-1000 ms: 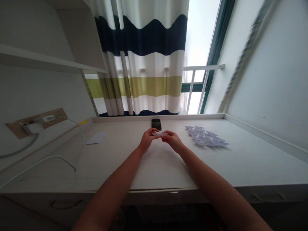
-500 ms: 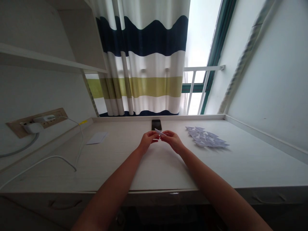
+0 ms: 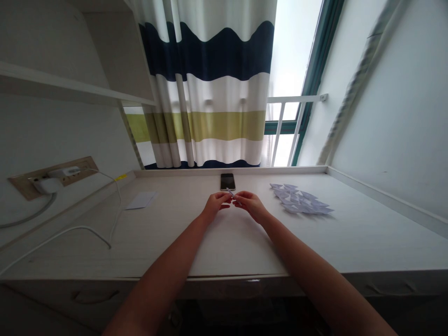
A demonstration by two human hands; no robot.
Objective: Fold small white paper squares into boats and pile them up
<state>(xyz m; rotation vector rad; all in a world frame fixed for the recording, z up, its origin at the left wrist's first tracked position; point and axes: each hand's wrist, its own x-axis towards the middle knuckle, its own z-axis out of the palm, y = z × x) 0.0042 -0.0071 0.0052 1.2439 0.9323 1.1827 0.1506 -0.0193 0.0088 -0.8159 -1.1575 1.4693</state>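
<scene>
Over the middle of the desk, a small folded white paper (image 3: 231,192) is pinched between both hands and seen nearly edge-on. My left hand (image 3: 214,205) grips its left side with thumb and fingertips. My right hand (image 3: 250,205) closes on its right side, and those fingers hide part of the folds. Right of my hands lies a cluster of several folded white paper pieces (image 3: 301,200). Far to the left, a flat stack of white paper sheets (image 3: 141,200) rests on the desk.
A dark phone (image 3: 227,181) lies just beyond my hands, by the desk's raised back edge. A white cable (image 3: 115,219) runs along the left side from the wall socket (image 3: 58,176). A raised rim (image 3: 381,199) borders the right side of the desk (image 3: 238,252).
The folded paper has tilted in my fingers, from a broader face showing to a thin edge slanting down to the right. Both hands stay in almost the same place.
</scene>
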